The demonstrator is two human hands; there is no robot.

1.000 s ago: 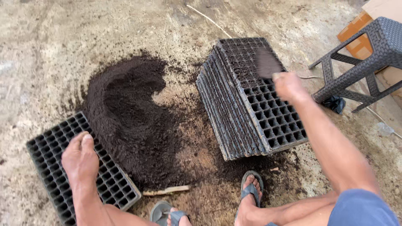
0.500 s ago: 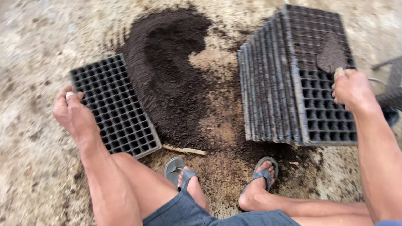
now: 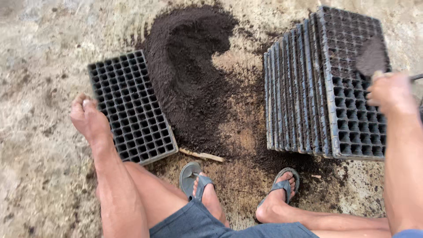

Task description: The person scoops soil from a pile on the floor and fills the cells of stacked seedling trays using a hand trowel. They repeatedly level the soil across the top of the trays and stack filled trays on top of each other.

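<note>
Left hand (image 3: 90, 119) sits at about 9 o'clock in the head view, fingers curled onto the near-left edge of the single seed tray (image 3: 131, 106), which lies flat on the ground; looks like a pinch on the rim, but the fingertips are tucked under so I cannot tell how firm it is. Right hand (image 3: 390, 92) is at 3 o'clock, closed into a loose fist over the top tray of the stacked trays (image 3: 324, 86), right by a dark soil patch (image 3: 372, 55) lying on the cells; whether it grips the tray rim or something thin I cannot tell, the hand is blurred. Soil pile (image 3: 189, 75) at 12 o'clock touches the single tray's far-right side. A small stick (image 3: 202, 154) lies at the tray's near corner, just ahead of the left sandal (image 3: 194, 176); right sandal (image 3: 282, 183) sits at 5 o'clock near the stack's front. Risks, as a judgement: the thin plastic tray could flex or crack if dragged by one edge; the fanned, leaning stack could slide apart if the top tray is pulled sideways; the soil on that top tray would spill off if it tips; the stick could snag under the tray.
</note>
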